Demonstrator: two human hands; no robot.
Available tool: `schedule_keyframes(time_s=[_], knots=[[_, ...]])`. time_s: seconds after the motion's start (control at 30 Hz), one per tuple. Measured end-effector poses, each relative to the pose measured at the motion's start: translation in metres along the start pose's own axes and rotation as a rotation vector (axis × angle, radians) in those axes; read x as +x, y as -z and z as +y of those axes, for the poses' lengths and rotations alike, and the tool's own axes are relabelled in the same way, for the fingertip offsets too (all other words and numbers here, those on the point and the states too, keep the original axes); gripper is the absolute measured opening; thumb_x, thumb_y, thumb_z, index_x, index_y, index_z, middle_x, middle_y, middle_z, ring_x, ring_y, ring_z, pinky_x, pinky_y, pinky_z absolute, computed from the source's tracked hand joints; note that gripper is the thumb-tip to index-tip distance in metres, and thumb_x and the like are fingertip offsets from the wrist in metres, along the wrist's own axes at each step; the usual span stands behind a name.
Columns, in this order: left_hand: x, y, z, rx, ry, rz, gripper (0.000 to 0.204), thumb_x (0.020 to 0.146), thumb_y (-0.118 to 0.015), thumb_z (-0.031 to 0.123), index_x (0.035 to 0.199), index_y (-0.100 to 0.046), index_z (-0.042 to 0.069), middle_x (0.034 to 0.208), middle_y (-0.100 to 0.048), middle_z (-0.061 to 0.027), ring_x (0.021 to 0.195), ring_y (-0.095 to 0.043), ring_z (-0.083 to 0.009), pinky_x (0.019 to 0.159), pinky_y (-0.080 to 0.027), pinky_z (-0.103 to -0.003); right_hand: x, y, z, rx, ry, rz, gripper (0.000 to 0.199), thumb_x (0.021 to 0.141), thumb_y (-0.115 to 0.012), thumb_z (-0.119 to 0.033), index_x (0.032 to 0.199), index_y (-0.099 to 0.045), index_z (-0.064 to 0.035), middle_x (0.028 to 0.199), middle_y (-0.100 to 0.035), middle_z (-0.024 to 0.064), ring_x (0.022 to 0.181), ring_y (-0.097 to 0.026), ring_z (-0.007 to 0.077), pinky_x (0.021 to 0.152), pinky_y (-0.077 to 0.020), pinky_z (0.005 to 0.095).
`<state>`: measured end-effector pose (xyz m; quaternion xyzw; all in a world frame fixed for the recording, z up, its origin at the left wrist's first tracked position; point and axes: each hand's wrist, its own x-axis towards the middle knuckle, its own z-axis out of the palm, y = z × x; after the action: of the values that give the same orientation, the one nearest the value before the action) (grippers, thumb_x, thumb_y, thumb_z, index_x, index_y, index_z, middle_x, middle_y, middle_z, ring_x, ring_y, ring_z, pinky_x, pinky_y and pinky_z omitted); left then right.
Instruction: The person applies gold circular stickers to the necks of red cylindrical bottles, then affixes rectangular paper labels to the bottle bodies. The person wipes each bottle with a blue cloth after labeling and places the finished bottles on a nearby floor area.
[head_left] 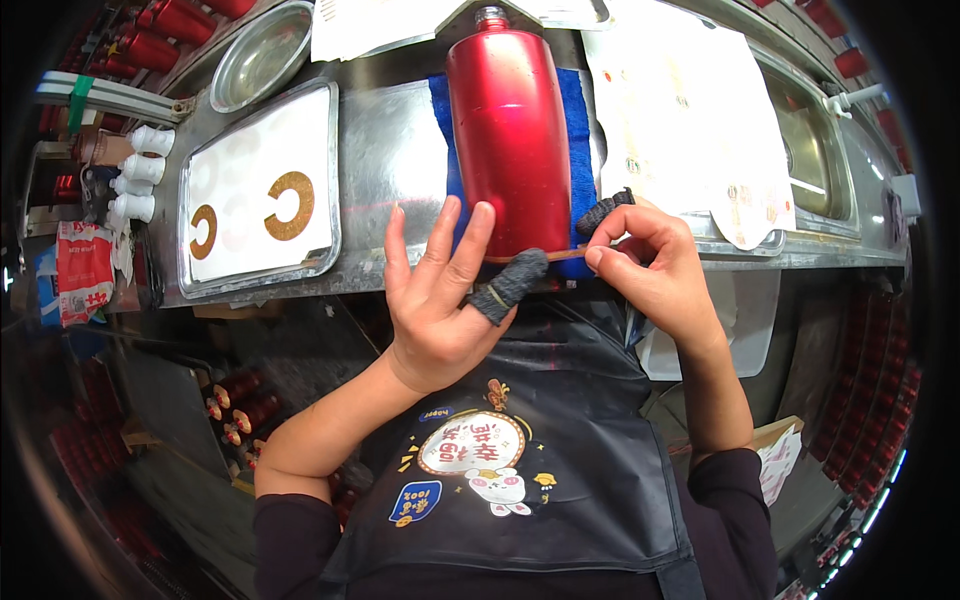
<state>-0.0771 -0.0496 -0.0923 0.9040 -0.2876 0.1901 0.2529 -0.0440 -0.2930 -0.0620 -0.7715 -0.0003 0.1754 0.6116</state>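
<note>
Red metal bottle (508, 140) lying on a blue cloth (577, 120) at 12 o'clock, left hand (440, 300) fingers spread against its base, gloved thumb pressing a thin gold strip (560, 256), right hand (655, 265) pinching that strip's end at 3 o'clock, steel tray (262, 190) with two gold C-shaped stickers (288, 205) at 10 o'clock.

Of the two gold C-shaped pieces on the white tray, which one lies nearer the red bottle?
The larger gold C-shaped piece, right of the smaller one on the white tray, lies closer to the red bottle.

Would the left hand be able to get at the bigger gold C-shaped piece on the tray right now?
Probably yes: the left hand lies just right of the tray, and nothing stands between it and the gold C-shaped piece, which lies uncovered.
</note>
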Motion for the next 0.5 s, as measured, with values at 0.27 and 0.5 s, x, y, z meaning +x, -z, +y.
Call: schedule_keyframes(time_s=[0.27, 0.5], knots=[[0.027, -0.019, 0.012, 0.004, 0.108, 0.088, 0.045, 0.070, -0.084, 0.017, 0.114, -0.077, 0.012, 0.147, -0.057, -0.0186, 0.139, -0.049, -0.0451, 0.111, -0.030, -0.069, 0.002, -0.005, 0.002, -0.024, -0.096, -0.035, 0.010, 0.085, -0.075, -0.007, 0.083, -0.068, -0.0010, 0.083, -0.052, -0.0046, 0.064, -0.045, -0.0007, 0.056, -0.0328, 0.0182], [-0.018, -0.011, -0.008, -0.327, 0.275, 0.102, 0.064, 0.073, -0.088, 0.012, 0.129, -0.065, -0.005, 0.149, -0.052, -0.0242, 0.139, -0.051, -0.0403, 0.114, -0.030, -0.064, -0.003, -0.003, -0.008, 0.094, -0.107, -0.085, 0.009, 0.084, -0.075, -0.007, 0.082, -0.067, -0.0018, 0.082, -0.051, -0.0040, 0.063, -0.044, -0.0008, 0.056, -0.0315, 0.0185]])
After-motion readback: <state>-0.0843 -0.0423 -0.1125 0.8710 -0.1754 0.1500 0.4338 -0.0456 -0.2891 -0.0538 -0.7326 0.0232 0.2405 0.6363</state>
